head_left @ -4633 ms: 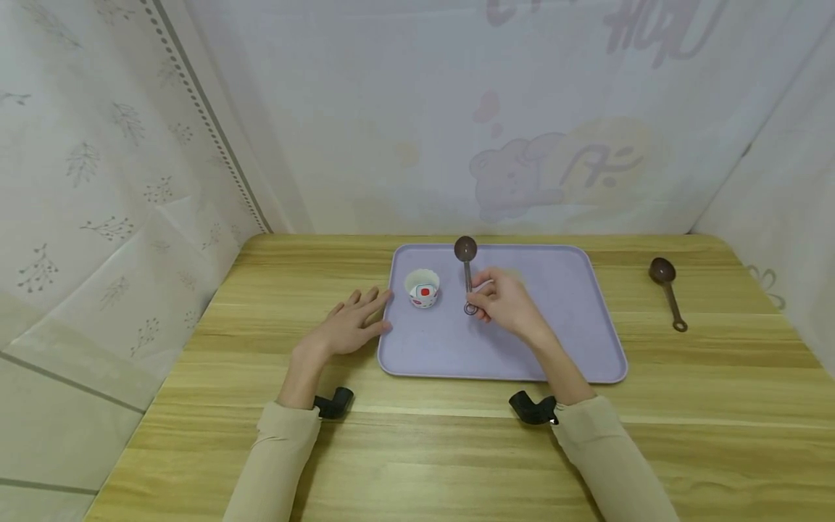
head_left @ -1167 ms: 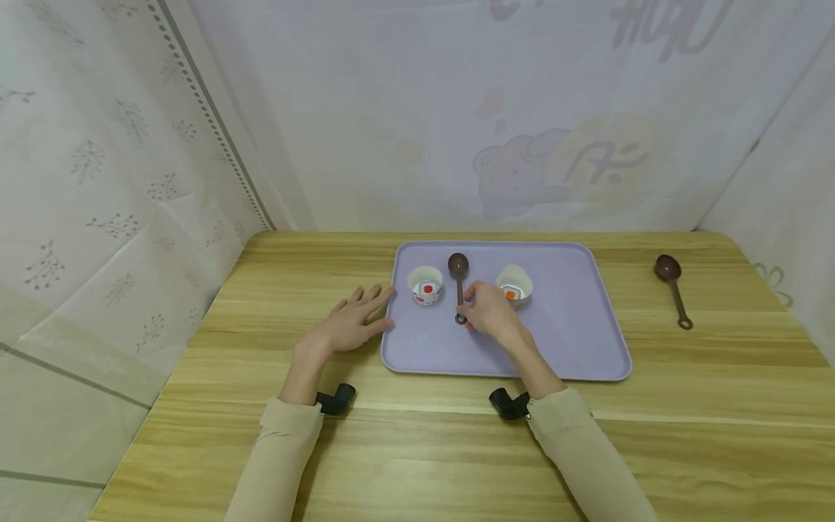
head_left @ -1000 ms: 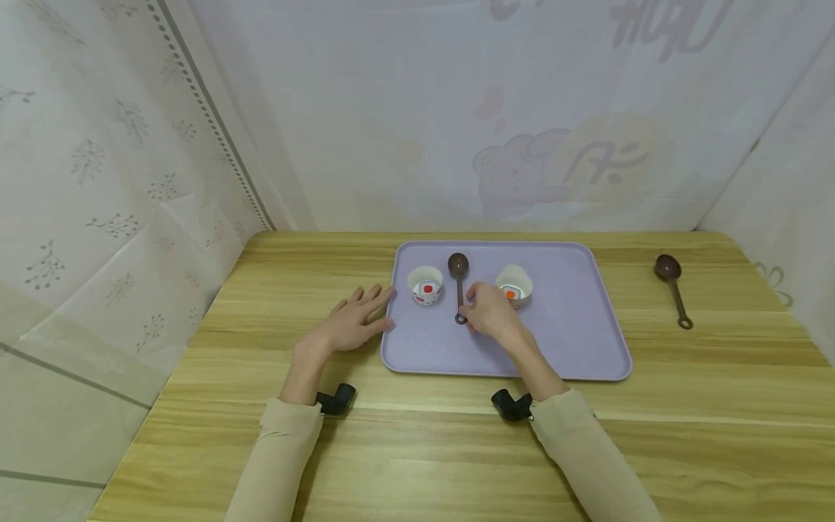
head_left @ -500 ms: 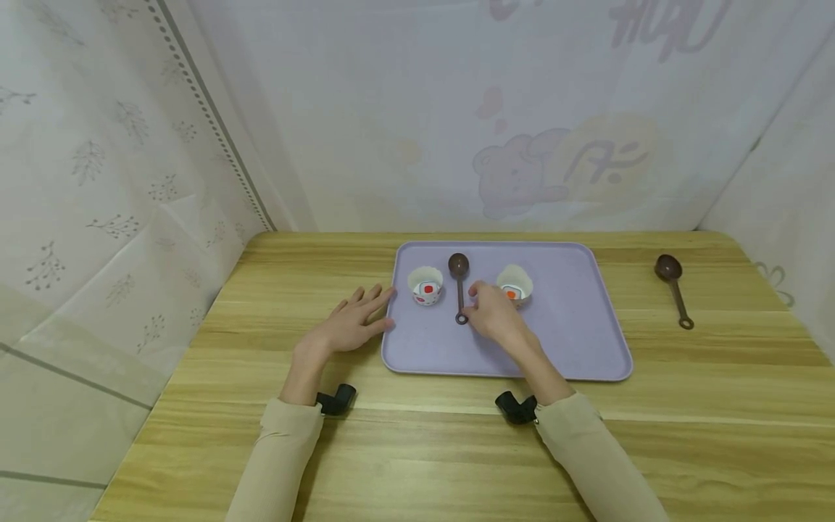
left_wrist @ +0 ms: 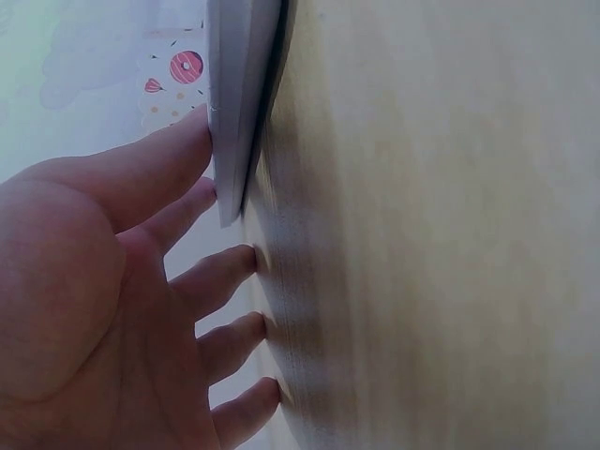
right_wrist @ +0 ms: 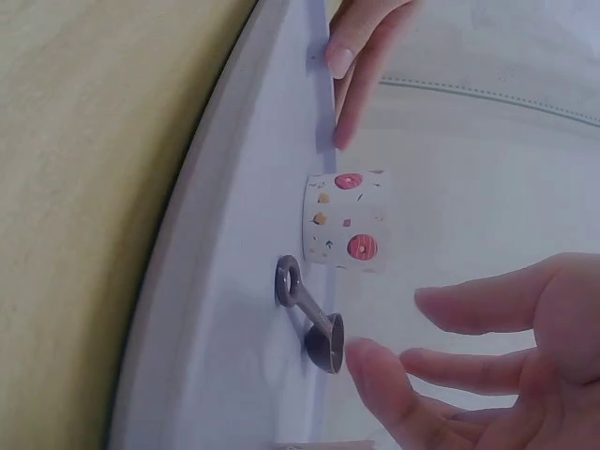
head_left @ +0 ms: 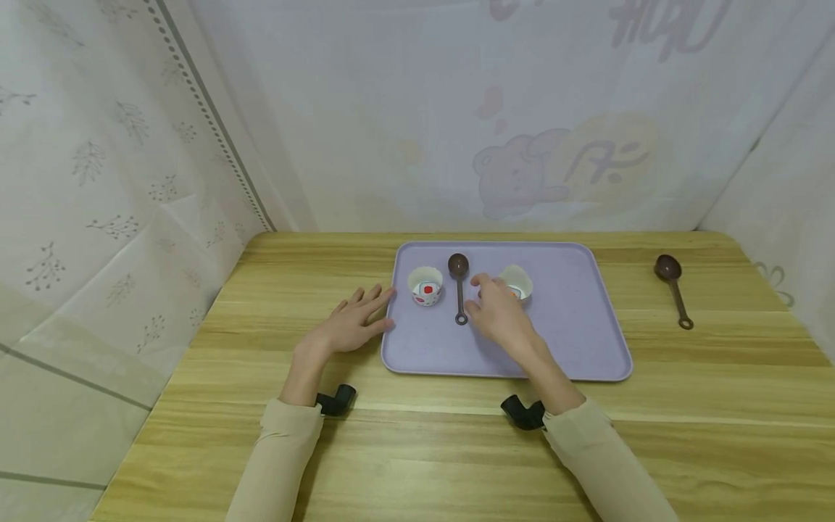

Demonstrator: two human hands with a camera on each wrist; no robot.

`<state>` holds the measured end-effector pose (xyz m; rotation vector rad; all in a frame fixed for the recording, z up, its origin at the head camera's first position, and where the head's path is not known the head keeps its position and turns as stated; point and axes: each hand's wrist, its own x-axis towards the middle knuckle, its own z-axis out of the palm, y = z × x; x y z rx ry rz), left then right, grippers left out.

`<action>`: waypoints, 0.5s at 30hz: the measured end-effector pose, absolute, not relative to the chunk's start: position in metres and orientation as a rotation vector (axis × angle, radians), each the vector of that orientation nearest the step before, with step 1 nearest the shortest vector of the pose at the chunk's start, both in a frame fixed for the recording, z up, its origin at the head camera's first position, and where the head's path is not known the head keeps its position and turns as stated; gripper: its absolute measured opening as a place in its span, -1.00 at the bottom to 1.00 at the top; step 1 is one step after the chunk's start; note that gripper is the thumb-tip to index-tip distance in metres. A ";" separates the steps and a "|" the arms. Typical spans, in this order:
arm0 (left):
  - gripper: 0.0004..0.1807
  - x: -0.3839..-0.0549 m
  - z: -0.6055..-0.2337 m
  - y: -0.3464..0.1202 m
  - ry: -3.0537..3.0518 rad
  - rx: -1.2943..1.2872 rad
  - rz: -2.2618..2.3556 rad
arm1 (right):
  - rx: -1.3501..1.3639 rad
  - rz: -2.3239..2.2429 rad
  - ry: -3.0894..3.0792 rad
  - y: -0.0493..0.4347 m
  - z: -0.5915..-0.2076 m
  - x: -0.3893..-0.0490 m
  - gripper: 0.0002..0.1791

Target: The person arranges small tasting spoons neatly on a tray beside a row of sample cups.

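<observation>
1. Nearest, the sleeves (head_left: 274, 460) reach in over the wooden tabletop (head_left: 417, 464)
2. The left hand (head_left: 346, 326) has its fingers straight and spread, holding nothing; thumb and forefinger meet the near-left part of the lilac tray's (head_left: 424, 351) edge, the rest reach down to the tabletop
3. The right hand (head_left: 502, 313) is above the tray, its loosely bent fingers parted round a gap and holding nothing
4. Just beside it, the brown spoon (head_left: 459, 274) lies on the tray, ring end nearer, bowl farther, between the left cup (head_left: 425, 291) and the right cup (head_left: 517, 278), which the right hand partly hides
5. The step in hand seems to be setting this spoon down, all but done; next calls for lifting the hand away without brushing spoon or cup
6. Off the tray to the right lies a second spoon (head_left: 670, 274); behind everything hangs a curtain (head_left: 365, 130)
</observation>
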<state>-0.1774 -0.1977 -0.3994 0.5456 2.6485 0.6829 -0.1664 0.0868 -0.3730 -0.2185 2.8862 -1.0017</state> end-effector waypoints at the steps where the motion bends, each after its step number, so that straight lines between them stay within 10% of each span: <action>1: -0.27 -0.177 -0.399 -0.198 2.648 0.543 0.684 | -0.220 -1.005 2.897 0.087 -0.372 -0.165 -0.55; 15: -0.27 -0.177 -0.401 -0.198 2.654 0.538 0.671 | -0.277 -1.124 2.958 0.095 -0.364 -0.161 -0.57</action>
